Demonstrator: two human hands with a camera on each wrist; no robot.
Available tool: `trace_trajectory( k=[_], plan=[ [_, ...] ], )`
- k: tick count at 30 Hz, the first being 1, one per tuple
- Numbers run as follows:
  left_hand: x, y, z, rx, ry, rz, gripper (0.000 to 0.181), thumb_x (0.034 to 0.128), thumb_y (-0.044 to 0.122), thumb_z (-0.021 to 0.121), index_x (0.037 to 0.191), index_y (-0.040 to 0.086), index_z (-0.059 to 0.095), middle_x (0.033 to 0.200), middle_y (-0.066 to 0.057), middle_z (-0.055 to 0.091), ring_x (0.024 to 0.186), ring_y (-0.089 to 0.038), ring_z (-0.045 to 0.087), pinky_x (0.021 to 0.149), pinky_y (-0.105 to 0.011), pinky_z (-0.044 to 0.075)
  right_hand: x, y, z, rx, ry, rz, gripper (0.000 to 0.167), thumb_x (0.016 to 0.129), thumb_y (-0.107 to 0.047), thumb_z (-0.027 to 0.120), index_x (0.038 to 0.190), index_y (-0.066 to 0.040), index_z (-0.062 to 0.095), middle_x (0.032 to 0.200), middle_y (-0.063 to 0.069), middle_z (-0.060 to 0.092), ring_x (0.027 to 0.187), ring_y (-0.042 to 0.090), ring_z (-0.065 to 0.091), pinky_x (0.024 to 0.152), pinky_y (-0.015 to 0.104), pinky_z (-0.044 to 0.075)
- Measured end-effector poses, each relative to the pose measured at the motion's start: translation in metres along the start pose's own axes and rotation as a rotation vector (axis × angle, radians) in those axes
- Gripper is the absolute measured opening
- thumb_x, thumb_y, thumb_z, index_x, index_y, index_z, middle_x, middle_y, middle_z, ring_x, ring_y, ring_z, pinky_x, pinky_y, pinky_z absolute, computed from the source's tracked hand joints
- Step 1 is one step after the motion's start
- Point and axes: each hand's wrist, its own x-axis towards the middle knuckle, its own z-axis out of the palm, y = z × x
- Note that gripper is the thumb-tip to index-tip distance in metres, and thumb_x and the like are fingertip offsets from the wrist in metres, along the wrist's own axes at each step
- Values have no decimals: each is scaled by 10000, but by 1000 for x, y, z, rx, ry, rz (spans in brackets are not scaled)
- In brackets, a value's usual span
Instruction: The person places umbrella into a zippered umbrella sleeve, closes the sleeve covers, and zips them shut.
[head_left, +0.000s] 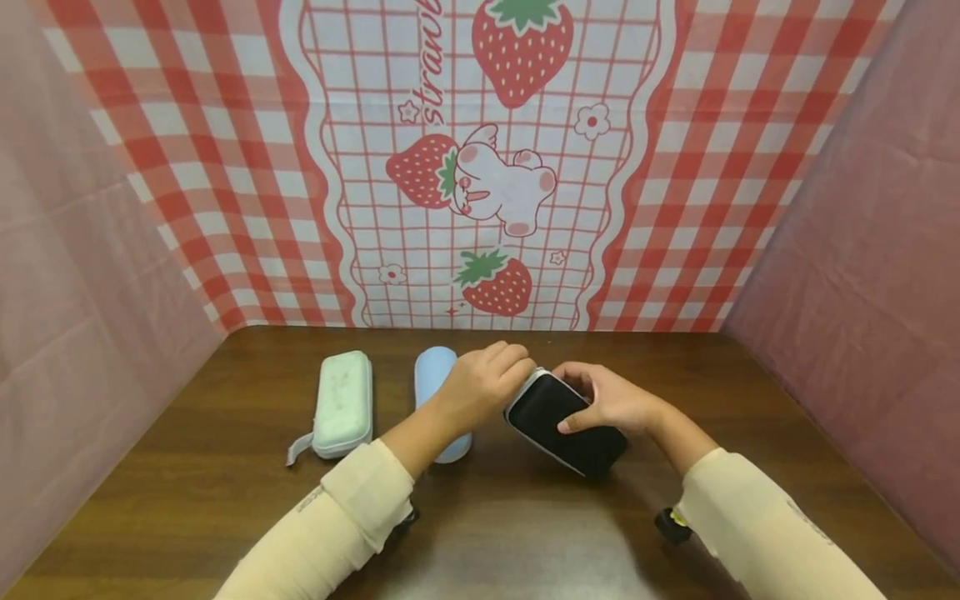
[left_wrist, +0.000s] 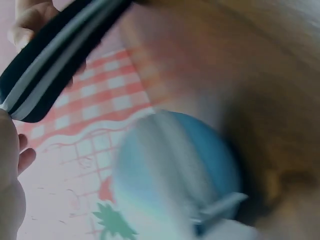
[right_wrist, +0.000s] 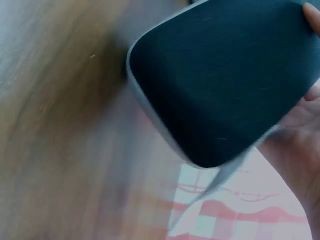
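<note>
A black zip case [head_left: 551,417] with a light grey zipper edge is held tilted over the table, right of centre in the head view. My right hand [head_left: 611,400] grips it from the right, thumb across the black face. At the case's upper left corner, the curled fingers of my left hand [head_left: 487,379] pinch the zipper end; the pull itself is hidden. The left wrist view shows the grey zipper band running along the side of the black case [left_wrist: 65,55], which looks closed there. A grey strap [right_wrist: 220,180] hangs from the case in the right wrist view.
A light blue case [head_left: 435,371] lies behind my left forearm, partly covered. Farther left lies a pale green zip case [head_left: 342,404] with a strap. The wooden table [head_left: 510,533] meets a strawberry-print cloth [head_left: 480,208] at the back and pink cloth at both sides.
</note>
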Motion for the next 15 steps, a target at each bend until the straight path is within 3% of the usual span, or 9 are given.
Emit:
trace_trajectory(
  k=[7,11,15],
  plan=[
    [28,2,-7,89,-37,121,104,910,24,628,988,53,690,900,-7,638,751,-120,605,590,-206,501,-2,-19,-1,-40,77,-173,485,822,-38,747,1256,48,549,1095,120,647,965,220,614,783,356,557],
    [33,1,-8,124,-64,198,84,883,29,664,953,66,690,917,-4,645,784,-114,603,614,-198,500,-6,-16,-1,12,62,-221,462,833,10,720,1239,94,518,1091,101,643,963,196,612,782,336,557],
    [36,0,-10,111,-51,286,54,876,16,665,910,58,667,897,-12,632,790,-121,592,656,-193,511,-9,-13,2,68,52,-252,434,842,30,704,1232,65,518,1099,106,639,968,196,615,785,341,558]
  ],
)
